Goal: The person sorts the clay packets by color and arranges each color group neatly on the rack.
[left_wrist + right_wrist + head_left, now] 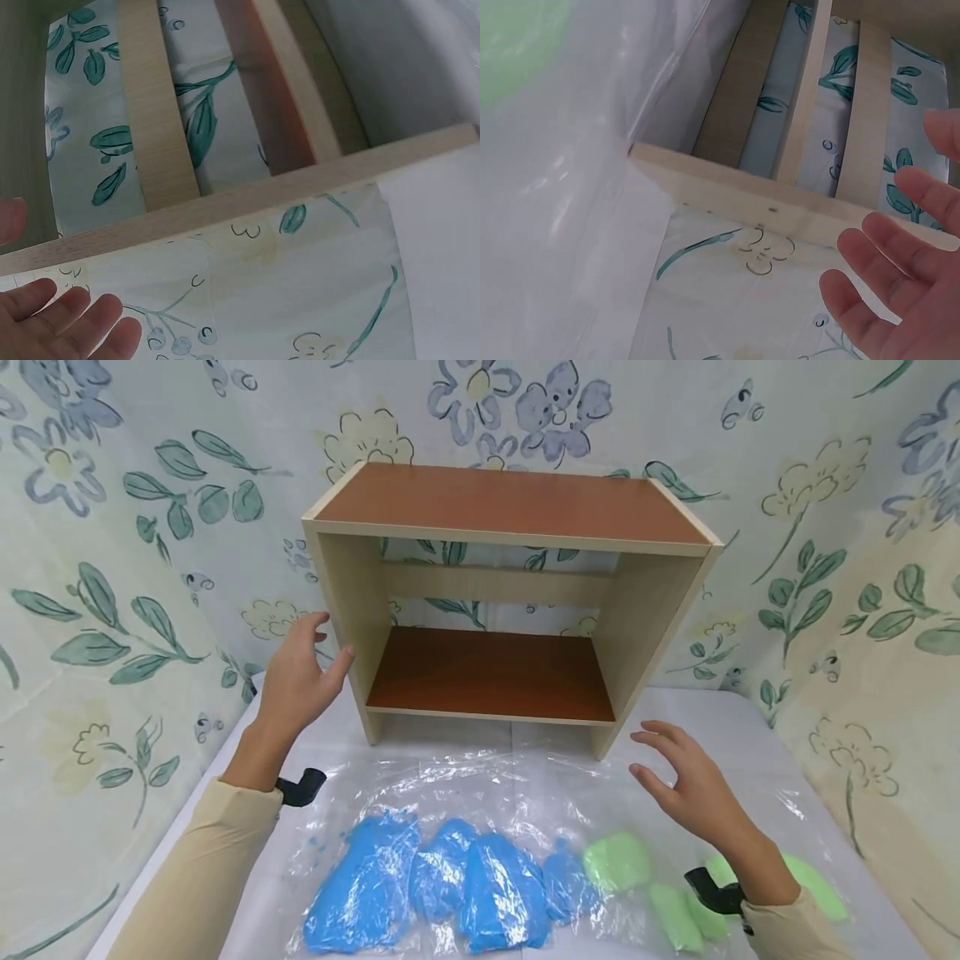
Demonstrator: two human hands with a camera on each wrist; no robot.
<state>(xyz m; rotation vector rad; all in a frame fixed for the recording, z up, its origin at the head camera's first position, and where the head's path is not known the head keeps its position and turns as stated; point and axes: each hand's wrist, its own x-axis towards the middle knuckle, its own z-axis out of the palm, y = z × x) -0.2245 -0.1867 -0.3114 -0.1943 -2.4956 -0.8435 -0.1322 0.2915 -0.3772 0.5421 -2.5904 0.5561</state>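
A small wooden shelf unit (510, 506) stands upright on the white-covered table, with pale side panels and reddish-brown boards. A pale crossbar (495, 583) spans its back. Beside its left panel is my left hand (300, 672), fingers spread and holding nothing. My right hand (686, 777) hovers apart from the lower right panel, fingers loosely bent with nothing in them. In the left wrist view, the left fingers (105, 319) show close to the panel's edge (225, 191). The right wrist view has the right fingers (889, 259) near the opposite panel (727, 180).
Clear plastic sheeting (517, 777) lies in front of the unit. Beneath or inside it are bright blue lumps (367, 885) and light green lumps (618, 862). Flower-patterned cloth (150, 652) rises behind and on both sides. The white table covering (720, 718) extends around the unit.
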